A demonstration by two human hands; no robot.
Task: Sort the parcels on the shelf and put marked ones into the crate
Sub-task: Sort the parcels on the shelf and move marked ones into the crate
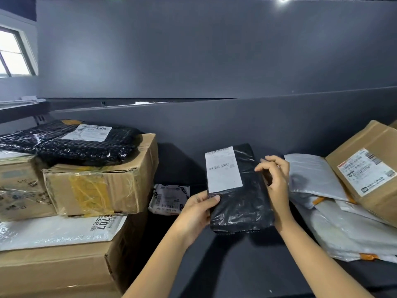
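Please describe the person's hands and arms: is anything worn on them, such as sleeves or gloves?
The left hand and right hand are bare: no gloves, and no ring shows. Both forearms are bare too, with no sleeve, watch or bracelet in view.

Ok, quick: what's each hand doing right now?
Left hand: holding the black parcel by its lower left edge.
Right hand: fingers curled at the parcel's right edge; a grip cannot be told.

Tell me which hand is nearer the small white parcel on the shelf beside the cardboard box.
Left. The left hand grips the black parcel just right of the small white parcel; the right hand is at the black parcel's far edge, farther off.
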